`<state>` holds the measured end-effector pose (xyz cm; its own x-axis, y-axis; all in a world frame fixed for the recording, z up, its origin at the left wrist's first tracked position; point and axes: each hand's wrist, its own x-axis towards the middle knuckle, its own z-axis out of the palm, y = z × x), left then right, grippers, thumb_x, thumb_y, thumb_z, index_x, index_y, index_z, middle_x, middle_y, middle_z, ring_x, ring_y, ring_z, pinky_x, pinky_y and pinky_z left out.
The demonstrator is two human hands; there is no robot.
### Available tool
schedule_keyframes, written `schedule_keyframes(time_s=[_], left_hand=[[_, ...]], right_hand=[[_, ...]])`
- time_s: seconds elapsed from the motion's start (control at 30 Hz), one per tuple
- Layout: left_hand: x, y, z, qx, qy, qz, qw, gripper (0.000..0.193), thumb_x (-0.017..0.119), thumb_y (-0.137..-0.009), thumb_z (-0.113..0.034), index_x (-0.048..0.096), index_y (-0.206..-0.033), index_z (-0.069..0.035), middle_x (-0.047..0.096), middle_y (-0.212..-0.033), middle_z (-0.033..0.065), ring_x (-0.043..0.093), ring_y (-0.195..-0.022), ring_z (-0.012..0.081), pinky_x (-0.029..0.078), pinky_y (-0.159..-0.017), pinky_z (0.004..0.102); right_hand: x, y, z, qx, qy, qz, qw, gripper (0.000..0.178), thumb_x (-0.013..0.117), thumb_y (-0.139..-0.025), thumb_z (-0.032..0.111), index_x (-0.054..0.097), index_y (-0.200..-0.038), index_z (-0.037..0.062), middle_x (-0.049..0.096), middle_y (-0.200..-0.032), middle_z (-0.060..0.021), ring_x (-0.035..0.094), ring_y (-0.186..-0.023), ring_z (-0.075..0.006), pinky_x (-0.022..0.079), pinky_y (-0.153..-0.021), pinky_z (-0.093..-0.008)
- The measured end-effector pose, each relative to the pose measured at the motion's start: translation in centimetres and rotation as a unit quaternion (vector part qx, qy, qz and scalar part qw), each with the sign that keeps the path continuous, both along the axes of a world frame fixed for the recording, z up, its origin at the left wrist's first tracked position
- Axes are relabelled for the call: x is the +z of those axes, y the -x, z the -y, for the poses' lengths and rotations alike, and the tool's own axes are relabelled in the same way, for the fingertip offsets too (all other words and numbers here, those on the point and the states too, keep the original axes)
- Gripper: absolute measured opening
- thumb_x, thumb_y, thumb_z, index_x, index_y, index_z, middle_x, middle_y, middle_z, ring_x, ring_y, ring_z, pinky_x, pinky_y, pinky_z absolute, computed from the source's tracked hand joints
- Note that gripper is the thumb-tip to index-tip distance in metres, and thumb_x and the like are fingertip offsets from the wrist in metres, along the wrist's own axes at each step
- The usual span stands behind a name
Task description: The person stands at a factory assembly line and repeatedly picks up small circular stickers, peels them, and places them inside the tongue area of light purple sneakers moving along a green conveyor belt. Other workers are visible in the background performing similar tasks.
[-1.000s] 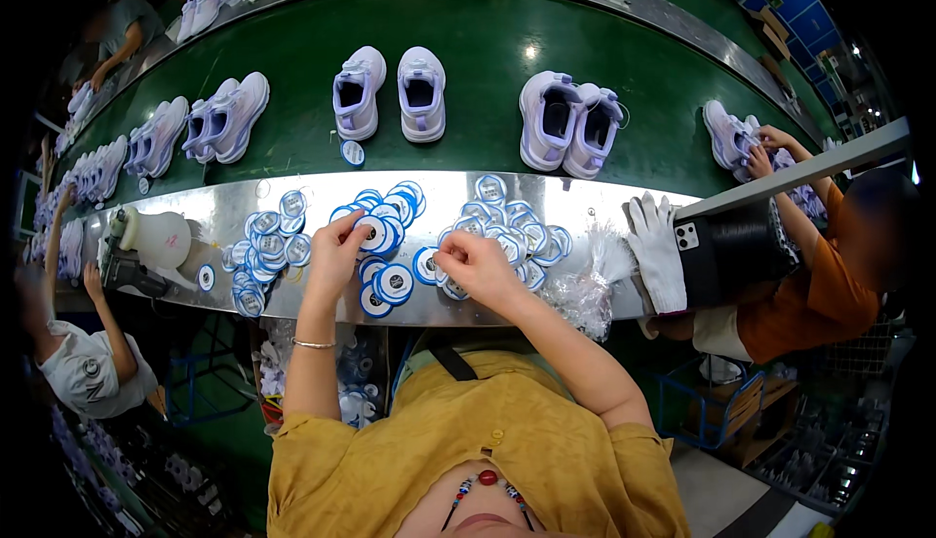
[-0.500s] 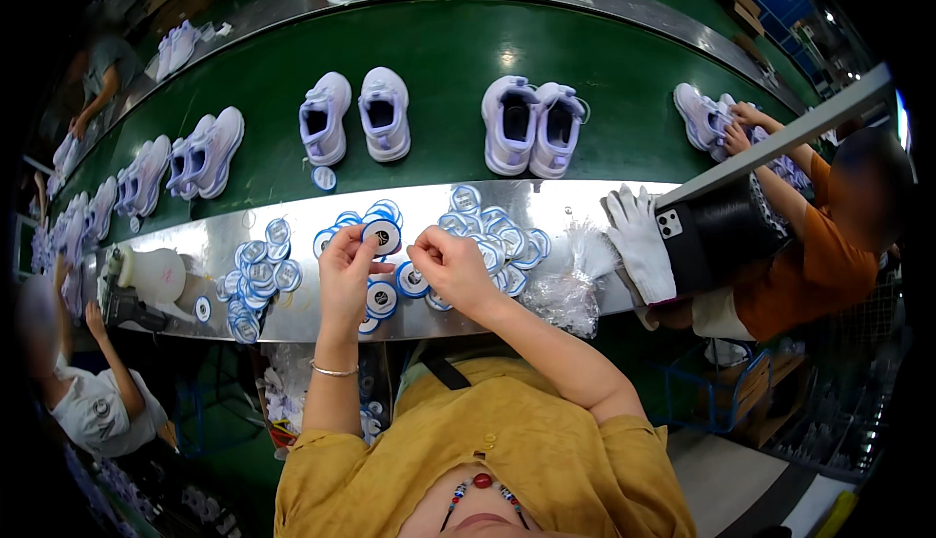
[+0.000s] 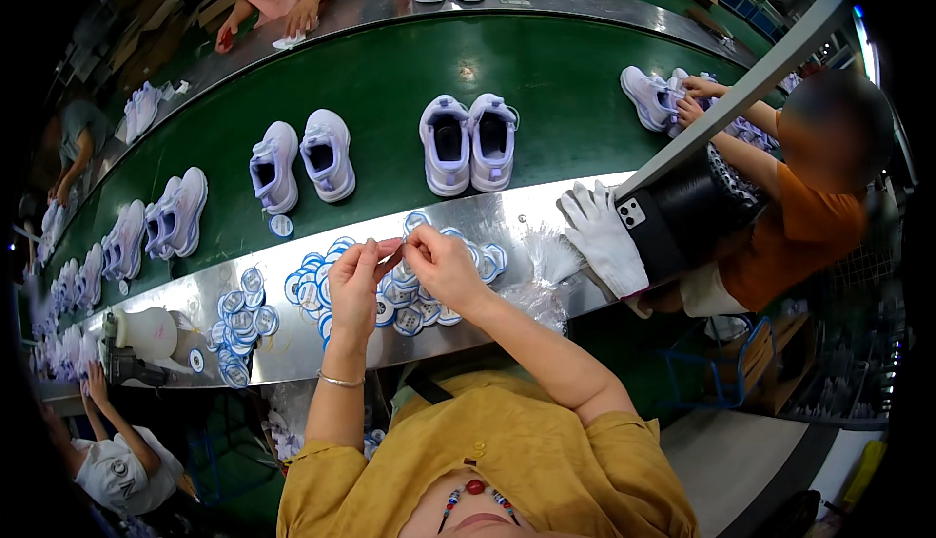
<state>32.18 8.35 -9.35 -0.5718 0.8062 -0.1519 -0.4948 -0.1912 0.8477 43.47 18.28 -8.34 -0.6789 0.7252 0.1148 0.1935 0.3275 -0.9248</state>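
Observation:
My left hand [image 3: 357, 289] and my right hand [image 3: 444, 267] meet fingertip to fingertip above the metal ledge, both pinched closed. Between them is a thin sliver of a round tag [image 3: 404, 243], seen almost edge-on and mostly hidden by the fingers. What my right fingertips grip is too small to make out. Under and around my hands lie many loose round white tags [image 3: 408, 318] with blue rims. Beyond them, a pair of white and lilac sneakers [image 3: 468, 146] stands on the green belt. Another pair of sneakers [image 3: 328, 156] is farther left, with one tag [image 3: 281, 225] beside it.
More tags [image 3: 240, 316] are heaped left on the ledge [image 3: 292, 367], near a white container [image 3: 148, 334]. At right lie clear plastic strands [image 3: 541, 280], a white glove [image 3: 606, 246] and a phone [image 3: 632, 211], below a slanting grey bar [image 3: 741, 90]. Co-workers' hands handle shoes at both sides.
The tag's face, visible in my left fingers before, is now turned edge-on or covered. My fingertips have come together. The view has shifted, and a person in pink shows across the belt.

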Motion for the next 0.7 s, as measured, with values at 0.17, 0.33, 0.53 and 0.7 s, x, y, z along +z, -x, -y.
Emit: schedule_keyframes(time_s=[0.17, 0.33, 0.53, 0.7], left_hand=[[0.3, -1.2, -3.4, -0.031, 0.046, -0.027, 0.998, 0.009, 0.062, -0.089, -0.005, 0.064, -0.094, 0.002, 0.065, -0.088, 0.0061, 0.061, -0.082, 0.0132, 0.052, -0.075, 0.0258], [-1.3, -1.8, -6.0, -0.051, 0.055, -0.108, 0.991, 0.008, 0.063, -0.088, -0.005, 0.064, -0.094, 0.000, 0.063, -0.087, 0.0014, 0.055, -0.076, 0.0069, 0.044, -0.068, 0.0192], [-2.1, -2.0, -8.9, -0.052, 0.065, -0.211, 0.974, 0.009, 0.062, -0.089, -0.007, 0.063, -0.094, -0.001, 0.061, -0.086, 0.0005, 0.053, -0.075, 0.0063, 0.043, -0.068, 0.0197], [-4.8, -0.5, -12.0, -0.021, 0.116, -0.178, 0.977, 0.015, 0.058, -0.091, -0.010, 0.059, -0.103, -0.001, 0.062, -0.093, 0.0034, 0.059, -0.081, 0.0104, 0.047, -0.069, 0.0224]], right_hand=[[-1.0, -1.3, -2.0, -0.005, -0.100, -0.015, 0.995, 0.012, 0.054, -0.088, 0.015, 0.054, -0.088, 0.0028, 0.062, -0.073, -0.0185, 0.061, -0.069, -0.0381, 0.046, -0.058, -0.0444], [-1.5, -2.5, -4.2, -0.028, -0.012, -0.007, 1.000, 0.014, 0.054, -0.090, 0.015, 0.054, -0.095, 0.0021, 0.061, -0.071, -0.0146, 0.062, -0.064, -0.0303, 0.045, -0.056, -0.0393], [-4.3, -3.4, -8.4, 0.036, 0.150, -0.048, 0.987, 0.019, 0.062, -0.087, 0.013, 0.057, -0.100, -0.0004, 0.055, -0.064, -0.0048, 0.047, -0.057, -0.0081, 0.038, -0.051, -0.0273], [-3.8, -3.1, -9.4, -0.074, -0.251, 0.121, 0.958, 0.010, 0.057, -0.085, 0.012, 0.057, -0.085, 0.0021, 0.063, -0.072, -0.0130, 0.064, -0.063, -0.0279, 0.049, -0.056, -0.0393]])
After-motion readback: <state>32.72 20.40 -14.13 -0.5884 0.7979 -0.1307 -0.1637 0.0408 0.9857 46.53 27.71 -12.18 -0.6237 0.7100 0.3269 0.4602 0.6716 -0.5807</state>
